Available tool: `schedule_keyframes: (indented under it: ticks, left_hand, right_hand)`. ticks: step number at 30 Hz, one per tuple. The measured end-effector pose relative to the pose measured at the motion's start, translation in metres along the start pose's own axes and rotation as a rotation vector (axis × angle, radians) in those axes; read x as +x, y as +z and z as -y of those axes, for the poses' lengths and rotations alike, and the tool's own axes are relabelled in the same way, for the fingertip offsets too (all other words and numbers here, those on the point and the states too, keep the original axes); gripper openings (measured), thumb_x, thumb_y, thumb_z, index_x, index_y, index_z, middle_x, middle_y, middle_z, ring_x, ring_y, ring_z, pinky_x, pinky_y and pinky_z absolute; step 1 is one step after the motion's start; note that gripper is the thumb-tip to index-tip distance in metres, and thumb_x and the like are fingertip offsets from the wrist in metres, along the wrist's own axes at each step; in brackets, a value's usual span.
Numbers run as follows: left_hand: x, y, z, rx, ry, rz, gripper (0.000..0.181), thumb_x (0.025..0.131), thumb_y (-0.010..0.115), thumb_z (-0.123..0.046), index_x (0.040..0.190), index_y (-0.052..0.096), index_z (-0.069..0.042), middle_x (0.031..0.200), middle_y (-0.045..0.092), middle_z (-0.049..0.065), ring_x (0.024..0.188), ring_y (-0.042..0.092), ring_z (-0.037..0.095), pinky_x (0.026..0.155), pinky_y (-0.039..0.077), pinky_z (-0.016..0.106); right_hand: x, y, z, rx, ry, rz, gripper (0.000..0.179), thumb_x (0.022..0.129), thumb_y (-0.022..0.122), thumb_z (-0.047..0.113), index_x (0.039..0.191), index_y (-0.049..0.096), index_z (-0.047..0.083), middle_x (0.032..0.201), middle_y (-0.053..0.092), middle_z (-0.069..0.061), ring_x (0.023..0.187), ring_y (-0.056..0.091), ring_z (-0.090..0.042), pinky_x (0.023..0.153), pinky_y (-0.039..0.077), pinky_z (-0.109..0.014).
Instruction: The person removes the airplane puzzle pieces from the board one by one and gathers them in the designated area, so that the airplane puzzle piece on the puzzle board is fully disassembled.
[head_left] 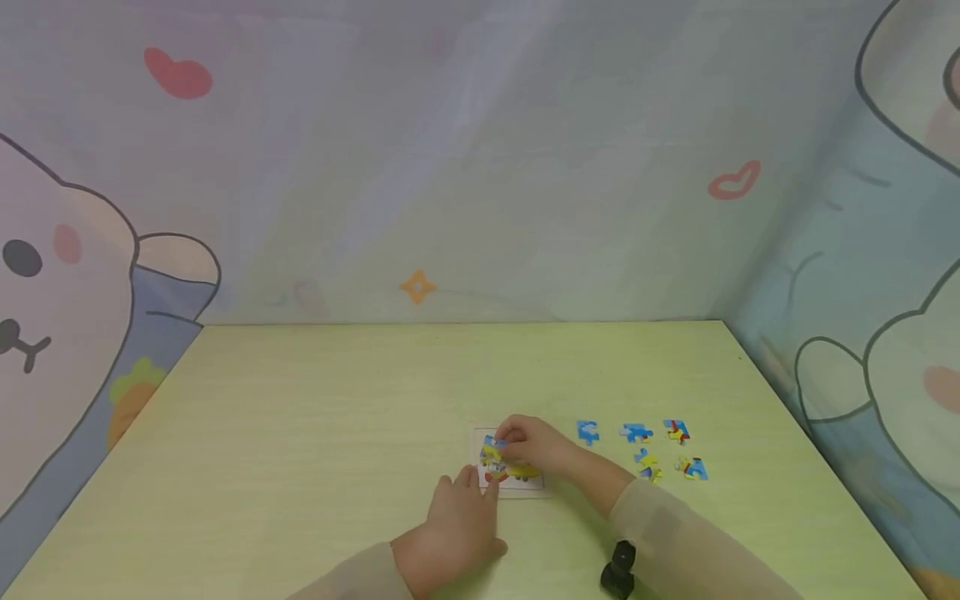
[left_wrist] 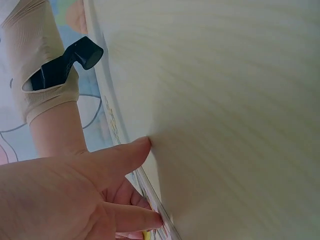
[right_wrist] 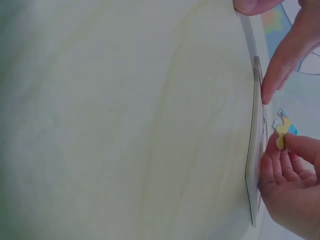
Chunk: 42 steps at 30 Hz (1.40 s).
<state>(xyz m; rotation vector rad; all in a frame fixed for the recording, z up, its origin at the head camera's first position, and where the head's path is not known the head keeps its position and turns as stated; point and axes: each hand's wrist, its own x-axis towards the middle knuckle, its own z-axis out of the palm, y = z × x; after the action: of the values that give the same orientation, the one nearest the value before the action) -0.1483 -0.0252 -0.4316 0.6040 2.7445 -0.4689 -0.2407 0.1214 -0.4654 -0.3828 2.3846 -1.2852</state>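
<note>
Right wrist view: right hand [right_wrist: 295, 175] pinches a piece [right_wrist: 285, 126] above the board [head_left: 521, 493]; left hand [head_left: 461, 521], fingers extended, touches it. Best align the piece before pressing.

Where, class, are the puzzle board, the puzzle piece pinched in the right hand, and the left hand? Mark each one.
Puzzle board [head_left: 522, 493]: head view, on its pale lower border.
Puzzle piece [right_wrist: 284, 128]: right wrist view, on its yellow part.
Left hand [head_left: 461, 522]: head view, on the back of the hand.

The table [head_left: 300, 417] leaves room leftward; loose puzzle pieces [head_left: 636, 432] obstruct rightward.
</note>
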Motion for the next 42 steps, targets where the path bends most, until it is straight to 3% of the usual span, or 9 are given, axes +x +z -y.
schedule_keyframes:
  ticks: [9, 15, 26, 42]
  left_hand:
    - [0.0, 0.006, 0.0, 0.007, 0.011, -0.045, 0.079, 0.077, 0.051, -0.071, 0.139, 0.046, -0.022, 0.141, 0.043, 0.008, 0.132, 0.035, 0.021, 0.097, 0.037, 0.039]
    - [0.004, 0.008, 0.001, -0.006, 0.048, -0.064, 0.079, 0.078, 0.053, -0.068, 0.139, 0.046, -0.017, 0.141, 0.044, 0.005, 0.131, 0.037, 0.019, 0.097, 0.038, 0.037]
    - [0.009, 0.005, 0.005, -0.039, 0.095, -0.061, 0.077, 0.079, 0.056, -0.064, 0.138, 0.047, -0.014, 0.138, 0.047, 0.009, 0.125, 0.045, 0.022, 0.098, 0.038, 0.037]
    - [0.006, 0.002, 0.003, -0.08, 0.125, -0.067, 0.075, 0.08, 0.058, -0.061, 0.136, 0.049, -0.012, 0.138, 0.047, 0.01, 0.124, 0.045, 0.023, 0.097, 0.039, 0.037]
  right_hand:
    - [-0.005, -0.015, -0.012, 0.0, -0.03, -0.018, 0.013, 0.088, 0.063, 0.012, 0.1, 0.065, 0.008, 0.094, 0.064, -0.001, 0.084, 0.059, -0.015, 0.076, 0.049, -0.032]
    - [-0.02, -0.035, -0.022, 0.022, -0.052, -0.037, 0.019, 0.088, 0.065, 0.015, 0.102, 0.065, 0.003, 0.094, 0.064, -0.003, 0.084, 0.06, -0.016, 0.076, 0.05, -0.032]
    - [-0.043, -0.063, -0.04, 0.12, 0.016, -0.059, 0.021, 0.087, 0.065, 0.012, 0.102, 0.063, -0.002, 0.093, 0.064, -0.005, 0.083, 0.06, -0.017, 0.077, 0.052, -0.032]
    - [-0.068, -0.09, -0.063, 0.13, 0.042, -0.057, 0.026, 0.088, 0.065, 0.015, 0.105, 0.06, -0.004, 0.096, 0.062, -0.006, 0.088, 0.058, -0.018, 0.079, 0.051, -0.032]
